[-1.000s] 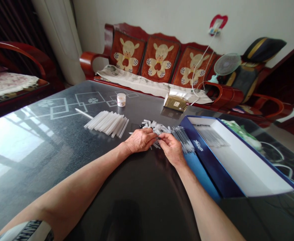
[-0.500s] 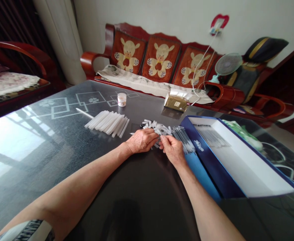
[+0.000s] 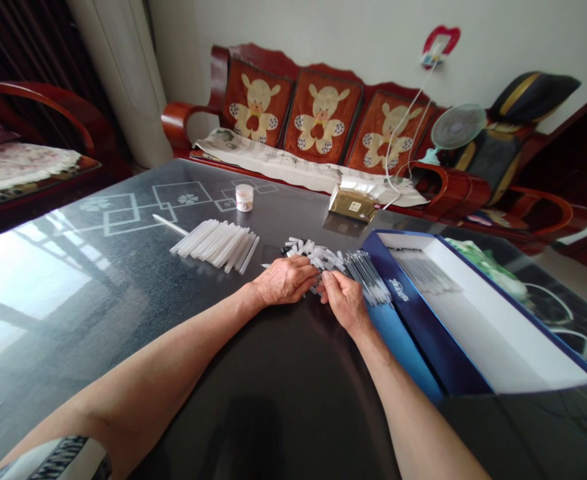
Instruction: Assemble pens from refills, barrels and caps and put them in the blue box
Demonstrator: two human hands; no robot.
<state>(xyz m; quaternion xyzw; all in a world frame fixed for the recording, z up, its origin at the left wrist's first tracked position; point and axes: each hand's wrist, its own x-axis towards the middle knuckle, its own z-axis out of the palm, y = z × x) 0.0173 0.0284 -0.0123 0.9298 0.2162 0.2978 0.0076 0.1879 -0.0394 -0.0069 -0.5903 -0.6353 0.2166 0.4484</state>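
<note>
Left hand (image 3: 284, 280) and right hand (image 3: 344, 300) are shown close together, left of the blue box (image 3: 416, 317); their grip cannot be told. Left of it, small caps (image 3: 318, 254) are heaped; refills (image 3: 368, 277) are laid just beside it.

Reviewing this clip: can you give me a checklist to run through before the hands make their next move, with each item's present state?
1. Bare left hand and bare right hand close together: ok.
2. Secure grip on a piece between the fingertips: cannot tell, fingers hide it.
3. Long, translucent white plastic tubes uncovered by the hands: ok.
4. Short white and black plastic pieces neatly lined up: not ok, they lie jumbled.
5. Slim, dark-and-clear rods bunched beside the right hand: ok.
6. Rectangular blue cardboard box with white interior open: ok.
</note>
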